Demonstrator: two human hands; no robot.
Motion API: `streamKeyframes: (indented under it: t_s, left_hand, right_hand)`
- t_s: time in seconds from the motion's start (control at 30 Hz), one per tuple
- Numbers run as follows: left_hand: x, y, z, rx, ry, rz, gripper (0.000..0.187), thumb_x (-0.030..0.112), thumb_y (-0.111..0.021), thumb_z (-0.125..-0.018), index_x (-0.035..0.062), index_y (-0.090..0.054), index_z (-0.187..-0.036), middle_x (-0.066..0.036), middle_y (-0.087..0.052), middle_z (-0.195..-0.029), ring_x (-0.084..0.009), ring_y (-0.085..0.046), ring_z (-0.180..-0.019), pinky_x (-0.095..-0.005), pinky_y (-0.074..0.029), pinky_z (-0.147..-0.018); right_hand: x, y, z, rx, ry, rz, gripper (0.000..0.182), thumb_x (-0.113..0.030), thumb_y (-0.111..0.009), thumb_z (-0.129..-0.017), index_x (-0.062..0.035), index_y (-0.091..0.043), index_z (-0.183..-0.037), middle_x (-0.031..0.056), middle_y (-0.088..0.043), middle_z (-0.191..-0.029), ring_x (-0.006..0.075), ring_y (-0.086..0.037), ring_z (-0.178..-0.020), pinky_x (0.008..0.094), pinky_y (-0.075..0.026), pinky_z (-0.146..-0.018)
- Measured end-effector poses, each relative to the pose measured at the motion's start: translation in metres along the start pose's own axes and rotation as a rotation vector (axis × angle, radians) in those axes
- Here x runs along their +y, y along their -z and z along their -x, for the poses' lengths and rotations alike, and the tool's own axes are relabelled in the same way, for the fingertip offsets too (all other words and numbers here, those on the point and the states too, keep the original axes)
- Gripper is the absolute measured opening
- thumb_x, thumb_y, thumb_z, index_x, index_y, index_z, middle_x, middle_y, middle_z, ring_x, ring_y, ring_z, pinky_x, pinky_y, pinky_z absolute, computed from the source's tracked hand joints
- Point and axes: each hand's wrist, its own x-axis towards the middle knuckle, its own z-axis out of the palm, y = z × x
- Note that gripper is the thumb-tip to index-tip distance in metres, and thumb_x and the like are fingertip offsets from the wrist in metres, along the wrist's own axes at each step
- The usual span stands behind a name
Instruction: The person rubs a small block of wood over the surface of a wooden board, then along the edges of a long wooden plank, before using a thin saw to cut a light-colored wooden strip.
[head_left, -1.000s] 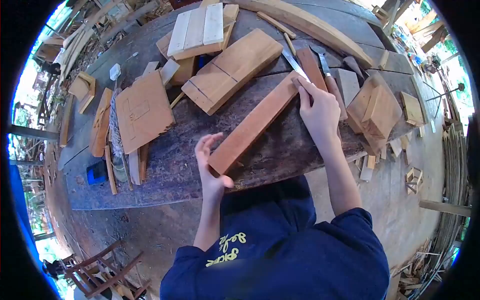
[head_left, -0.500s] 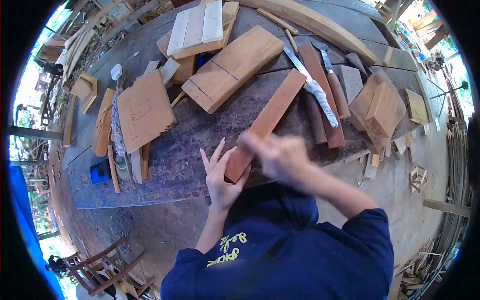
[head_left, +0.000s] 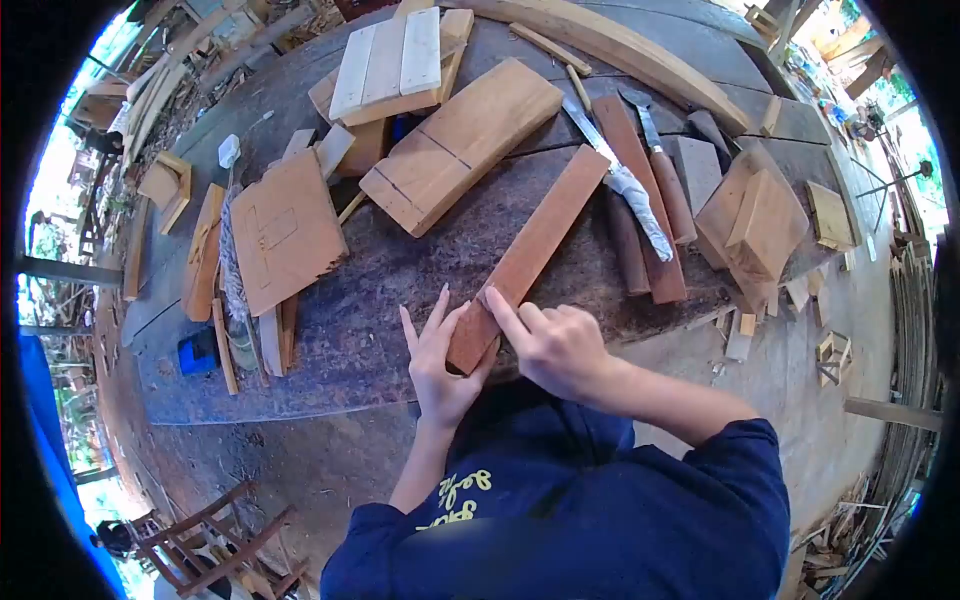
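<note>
One reddish bar (head_left: 543, 235): left hand (head_left: 438, 372) grips its near end, right hand (head_left: 562, 345) half-curled, forefinger (head_left: 507, 318) touching. Tabletop edge (head_left: 330, 404) near it

Daylight glares from the open sides; the middle is dimmer.
Left and right edges wash out to white, while the table (head_left: 365, 320) lies in soft, muted light with a bluish sheen along its left near edge. Wide-angle distortion bows that edge inside black corners. The right hand (head_left: 562, 345) looks fairly sharp; a smudged blur crosses the navy shirt (head_left: 610, 510).
</note>
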Motion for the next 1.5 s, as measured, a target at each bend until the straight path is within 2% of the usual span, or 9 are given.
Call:
streamKeyframes:
  t_s: [0.23, 0.33, 0.43, 0.53, 0.67, 0.7, 0.93, 1.23, 1.5]
  left_hand:
    - [0.011, 0.001, -0.004, -0.011, -0.019, -0.006, 0.049, 0.010, -0.083, -0.072, 0.0040, -0.067, -0.118, -0.018, -0.069, -0.121, -0.0340, -0.058, -0.128, -0.0612, -0.017, -0.120]
    - [0.015, -0.001, -0.003, -0.012, -0.011, 0.002, 0.048, 0.009, -0.082, -0.073, 0.0049, -0.067, -0.119, -0.020, -0.068, -0.122, -0.0362, -0.057, -0.128, -0.0607, -0.018, -0.121]
    - [0.008, -0.004, -0.002, 0.004, -0.017, -0.008, 0.048, 0.012, -0.081, -0.074, 0.0018, -0.065, -0.119, -0.021, -0.067, -0.124, -0.0379, -0.057, -0.127, -0.0606, -0.017, -0.121]
    - [0.003, -0.001, 0.000, -0.020, -0.058, 0.048, 0.055, 0.018, -0.080, -0.076, -0.0050, -0.063, -0.123, -0.021, -0.067, -0.124, -0.0384, -0.060, -0.124, -0.0603, -0.016, -0.121]
    - [0.009, -0.009, -0.002, -0.044, 0.026, -0.053, 0.057, 0.015, -0.080, -0.080, -0.0031, -0.060, -0.130, -0.020, -0.065, -0.130, -0.0371, -0.059, -0.125, -0.0595, -0.017, -0.120]
    - [0.013, -0.013, -0.004, -0.041, 0.020, -0.053, 0.057, 0.015, -0.080, -0.080, -0.0031, -0.060, -0.130, -0.020, -0.065, -0.130, -0.0371, -0.059, -0.125, -0.0595, -0.017, -0.120]
    - [0.026, -0.016, -0.014, -0.018, -0.088, -0.196, 0.061, 0.008, -0.079, -0.080, 0.0079, -0.056, -0.136, -0.014, -0.055, -0.145, -0.0389, -0.039, -0.144, -0.0629, -0.018, -0.120]
    - [0.012, -0.015, -0.004, -0.135, -0.229, -0.081, 0.059, 0.018, -0.075, -0.085, 0.0047, -0.056, -0.139, -0.018, -0.054, -0.144, -0.0402, -0.042, -0.140, -0.0583, -0.024, -0.119]
    - [0.014, -0.007, 0.010, 0.032, 0.030, 0.005, 0.062, 0.010, -0.081, -0.076, -0.0036, -0.057, -0.132, -0.025, -0.061, -0.132, -0.0382, -0.055, -0.130, -0.0571, -0.016, -0.122]
  right_hand:
    - [0.131, 0.013, -0.056, 0.159, -0.420, 0.187, 0.027, -0.011, -0.056, -0.087, -0.0160, -0.066, -0.112, 0.0101, -0.066, -0.074, 0.0331, -0.067, -0.063, 0.0454, -0.054, -0.059]
    - [0.096, 0.002, -0.056, 0.072, -0.457, 0.424, 0.039, -0.017, -0.060, -0.085, 0.0022, -0.057, -0.119, 0.0077, -0.062, -0.067, 0.0223, -0.065, -0.055, 0.0380, -0.053, -0.053]
    - [0.025, -0.017, -0.028, 0.126, -0.160, 0.297, 0.050, -0.016, -0.059, -0.085, 0.0074, -0.056, -0.129, 0.0044, -0.057, -0.068, 0.0145, -0.058, -0.048, 0.0293, -0.044, -0.040]
    - [-0.028, -0.016, 0.002, 0.110, 0.096, 0.050, 0.051, -0.018, -0.059, -0.085, 0.0065, -0.060, -0.129, 0.0031, -0.056, -0.067, 0.0110, -0.058, -0.052, 0.0266, -0.046, -0.046]
    - [0.014, 0.000, -0.013, -0.007, -0.066, -0.247, 0.046, -0.016, -0.062, -0.083, -0.0116, -0.059, -0.129, 0.0099, -0.065, -0.076, 0.0292, -0.069, -0.061, 0.0402, -0.053, -0.052]
    - [0.025, 0.010, -0.021, 0.002, -0.174, -0.217, 0.032, -0.014, -0.068, -0.079, -0.0094, -0.062, -0.110, 0.0132, -0.068, -0.077, 0.0323, -0.071, -0.067, 0.0445, -0.055, -0.059]
    - [0.063, 0.036, -0.036, 0.251, -0.269, -0.142, 0.034, -0.016, -0.064, -0.089, -0.0156, -0.068, -0.122, 0.0109, -0.061, -0.073, 0.0304, -0.064, -0.058, 0.0420, -0.050, -0.052]
    - [0.085, 0.036, -0.034, 0.183, -0.407, 0.011, 0.027, -0.020, -0.059, -0.096, -0.0179, -0.069, -0.121, 0.0130, -0.061, -0.078, 0.0329, -0.064, -0.064, 0.0442, -0.051, -0.058]
    - [0.075, 0.026, -0.036, 0.160, -0.368, -0.073, 0.027, -0.022, -0.061, -0.095, -0.0192, -0.069, -0.121, 0.0134, -0.061, -0.078, 0.0322, -0.065, -0.066, 0.0438, -0.053, -0.061]
